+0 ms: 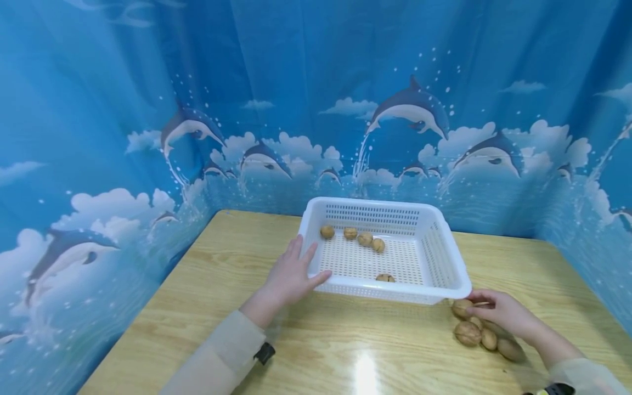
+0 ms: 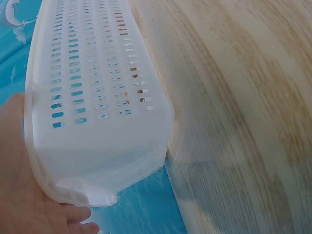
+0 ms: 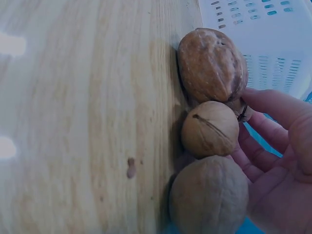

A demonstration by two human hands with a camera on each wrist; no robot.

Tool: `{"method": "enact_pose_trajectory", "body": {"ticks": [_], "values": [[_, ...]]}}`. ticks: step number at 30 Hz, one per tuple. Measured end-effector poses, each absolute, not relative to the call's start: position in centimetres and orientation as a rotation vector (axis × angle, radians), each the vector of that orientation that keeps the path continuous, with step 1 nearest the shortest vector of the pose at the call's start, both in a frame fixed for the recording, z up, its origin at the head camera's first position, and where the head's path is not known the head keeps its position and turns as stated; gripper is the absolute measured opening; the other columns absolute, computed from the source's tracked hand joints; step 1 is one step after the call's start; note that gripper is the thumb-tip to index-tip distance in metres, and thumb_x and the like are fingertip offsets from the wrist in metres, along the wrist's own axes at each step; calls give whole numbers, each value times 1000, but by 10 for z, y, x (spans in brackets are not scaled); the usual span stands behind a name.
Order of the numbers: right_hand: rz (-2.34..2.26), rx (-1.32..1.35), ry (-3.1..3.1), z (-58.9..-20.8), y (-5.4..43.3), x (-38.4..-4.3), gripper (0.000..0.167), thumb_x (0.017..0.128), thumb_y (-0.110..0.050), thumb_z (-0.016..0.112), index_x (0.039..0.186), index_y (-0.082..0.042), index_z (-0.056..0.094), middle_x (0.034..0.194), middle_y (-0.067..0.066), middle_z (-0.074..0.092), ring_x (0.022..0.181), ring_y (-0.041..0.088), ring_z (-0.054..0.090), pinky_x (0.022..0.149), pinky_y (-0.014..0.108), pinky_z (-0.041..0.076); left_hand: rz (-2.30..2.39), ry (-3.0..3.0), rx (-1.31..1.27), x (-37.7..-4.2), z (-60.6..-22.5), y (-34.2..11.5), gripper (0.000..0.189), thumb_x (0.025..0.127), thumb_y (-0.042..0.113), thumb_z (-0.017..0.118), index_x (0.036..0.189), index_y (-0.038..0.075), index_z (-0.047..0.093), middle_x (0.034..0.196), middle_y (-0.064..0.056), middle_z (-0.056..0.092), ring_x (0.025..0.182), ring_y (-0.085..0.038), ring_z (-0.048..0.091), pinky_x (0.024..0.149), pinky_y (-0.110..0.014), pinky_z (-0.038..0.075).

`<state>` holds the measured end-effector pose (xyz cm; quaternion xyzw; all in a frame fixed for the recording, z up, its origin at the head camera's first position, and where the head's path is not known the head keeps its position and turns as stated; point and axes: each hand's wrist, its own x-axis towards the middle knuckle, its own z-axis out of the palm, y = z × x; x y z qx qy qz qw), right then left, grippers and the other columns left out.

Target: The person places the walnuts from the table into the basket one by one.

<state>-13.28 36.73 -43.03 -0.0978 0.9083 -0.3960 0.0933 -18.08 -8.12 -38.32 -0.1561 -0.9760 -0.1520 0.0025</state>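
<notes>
A white plastic basket (image 1: 446, 258) with slotted walls stands on the table, with several walnuts (image 1: 365, 238) inside. My left hand (image 1: 291, 274) rests on its left front corner, fingers spread along the side and thumb over the front rim. The left wrist view shows that hand (image 2: 19, 180) against the basket's rim (image 2: 31, 131). Right of the basket's front corner, my right hand (image 1: 501, 312) pinches a walnut (image 1: 461, 308) between thumb and fingers. Several more walnuts (image 1: 467, 333) lie close by on the table. In the right wrist view, nearer walnuts (image 3: 209, 129) partly hide the pinched one.
The wooden table (image 1: 237, 247) carries the basket and loose nuts. A blue curtain (image 1: 306, 82) printed with dolphins and clouds hangs behind and along both sides. A small brown speck (image 3: 130, 168) lies on the wood near the walnuts.
</notes>
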Motion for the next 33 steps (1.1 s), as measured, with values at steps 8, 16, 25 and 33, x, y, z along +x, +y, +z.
{"method": "enact_pose_trajectory", "body": {"ticks": [8, 16, 25, 33], "values": [[-1163, -290, 2692, -432, 365, -136, 45, 89, -15, 63, 119, 16, 51, 116, 33, 55, 98, 38, 60, 77, 36, 53, -470, -3073, -479, -182, -385, -81, 86, 85, 71, 38, 149, 16, 23, 155, -15, 3, 140, -34, 10, 107, -53, 23], [-1131, -272, 2732, -434, 360, -139, 49, 88, -21, 66, 120, 13, 53, 116, 30, 56, 101, 41, 59, 81, 45, 51, -468, -3075, -465, -183, -385, -81, 86, 85, 72, 37, 149, 18, 23, 155, -14, 3, 140, -33, 10, 107, -53, 23], [-1095, -193, 2749, -421, 367, -134, 56, 90, -29, 63, 127, 10, 49, 120, 29, 55, 100, 39, 58, 77, 43, 52, -481, -3078, -463, -182, -385, -80, 87, 84, 73, 37, 149, 18, 23, 155, -13, 2, 140, -33, 9, 107, -53, 22], [-1108, -168, 2791, -398, 380, -132, 54, 94, -28, 57, 132, 9, 44, 124, 29, 51, 92, 9, 57, 74, 34, 51, -480, -3063, -481, -182, -384, -81, 85, 86, 70, 40, 149, 14, 25, 155, -16, 4, 140, -35, 11, 107, -53, 23]]}}
